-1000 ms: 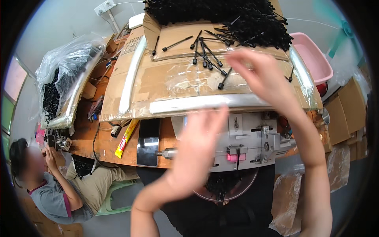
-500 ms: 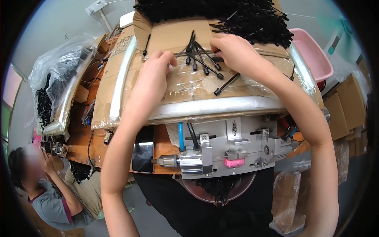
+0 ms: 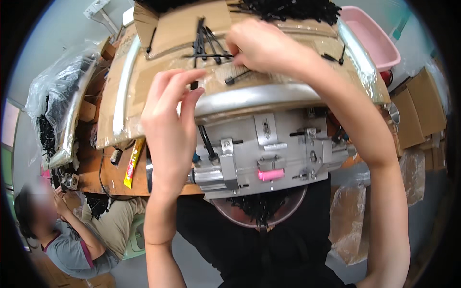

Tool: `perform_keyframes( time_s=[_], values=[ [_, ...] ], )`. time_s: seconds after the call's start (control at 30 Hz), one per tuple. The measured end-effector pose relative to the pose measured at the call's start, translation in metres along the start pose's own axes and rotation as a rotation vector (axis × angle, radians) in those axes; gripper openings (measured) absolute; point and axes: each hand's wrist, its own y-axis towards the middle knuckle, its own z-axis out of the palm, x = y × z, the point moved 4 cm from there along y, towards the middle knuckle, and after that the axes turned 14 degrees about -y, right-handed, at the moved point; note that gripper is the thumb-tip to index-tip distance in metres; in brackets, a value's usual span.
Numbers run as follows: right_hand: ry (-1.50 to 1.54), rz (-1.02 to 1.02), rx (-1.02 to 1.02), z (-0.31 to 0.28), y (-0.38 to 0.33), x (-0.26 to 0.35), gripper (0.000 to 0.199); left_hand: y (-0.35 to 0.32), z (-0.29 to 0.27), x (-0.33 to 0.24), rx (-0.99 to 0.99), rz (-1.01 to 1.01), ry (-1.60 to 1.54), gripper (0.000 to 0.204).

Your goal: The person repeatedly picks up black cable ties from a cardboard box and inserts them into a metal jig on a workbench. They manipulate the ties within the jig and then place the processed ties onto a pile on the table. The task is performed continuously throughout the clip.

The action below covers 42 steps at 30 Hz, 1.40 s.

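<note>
My left hand [image 3: 168, 122] is raised over the front edge of a film-covered cardboard tray [image 3: 158, 77]. Its thumb and fingertips pinch a small black plastic piece [image 3: 194, 86]. My right hand [image 3: 261, 45] reaches further back on the tray, its curled fingers closed on the end of a thin black piece [image 3: 206, 55]. That piece lies in a loose cluster of similar black pieces [image 3: 204, 38]. Another black piece [image 3: 237, 76] lies just below that hand. A metal fixture [image 3: 269, 144] with a pink part [image 3: 270, 174] sits in front of the tray, below both hands.
A heap of black pieces [image 3: 288, 7] fills the tray's back. A pink basin [image 3: 370, 41] stands at the right and cardboard boxes [image 3: 422, 110] beyond it. A plastic bag of black parts [image 3: 57, 96] and a yellow tube [image 3: 132, 163] lie at the left. Another person [image 3: 53, 230] sits lower left. A bowl of black pieces [image 3: 259, 211] is under the fixture.
My left hand has drawn back from the loose pieces toward the tray's front edge with a black piece pinched. My right hand has shifted left onto the cluster. The view has tilted closer.
</note>
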Motion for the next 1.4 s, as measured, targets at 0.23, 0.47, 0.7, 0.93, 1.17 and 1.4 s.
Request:
perform_keyframes(
  time_s=[0.23, 0.47, 0.7, 0.93, 1.17, 1.4],
  values=[
    [0.383, 0.222, -0.397, -0.058, -0.063, -0.001, 0.032, -0.15, 0.032, -0.077, 0.28, 0.047, 0.219, 0.061],
    [0.89, 0.433, -0.587, -0.052, -0.143, -0.025, 0.03, -0.172, 0.082, -0.076, 0.48, -0.054, 0.291, 0.063],
    [0.79, 0.397, -0.549, -0.026, -0.213, 0.029, 0.02, -0.172, 0.082, -0.071, 0.505, -0.1, 0.236, 0.065],
    [0.537, 0.298, -0.369, 0.042, -0.26, 0.108, 0.065, -0.043, 0.044, -0.05, 0.174, 0.103, 0.135, 0.033],
    [0.586, 0.234, -0.285, 0.062, -0.247, 0.125, 0.065, 0.03, 0.026, 0.013, 0.579, 0.028, -0.057, 0.018],
    [0.313, 0.086, -0.214, 0.013, -0.216, 0.076, 0.06, -0.041, 0.017, -0.034, 0.337, 0.048, 0.051, 0.062]
  ],
)
